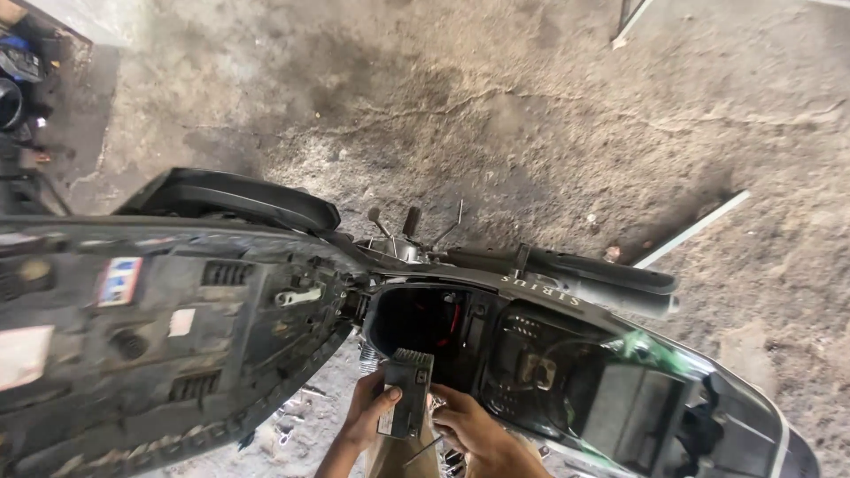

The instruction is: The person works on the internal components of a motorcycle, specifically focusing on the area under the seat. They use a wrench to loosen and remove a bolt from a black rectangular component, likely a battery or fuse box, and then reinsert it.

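Observation:
I look down on a motorbike with its seat point(168, 327) flipped up to the left, underside showing. Under it lies the open black storage well point(425, 323) with red wires inside. My left hand point(367, 416) grips a small dark grey box-shaped part point(405, 389) with a ribbed top, held upright just at the near edge of the well. My right hand point(474, 429) touches the box's lower right side and also holds a thin metal tool point(425, 450) that points down-left.
A second, deeper luggage compartment point(567, 381) sits to the right of the well. A black grab rail point(584, 274) runs along the far side. Stained, cracked concrete floor point(531, 115) lies beyond, with a pale strip point(695, 228) on it and cluttered items point(22, 80) at upper left.

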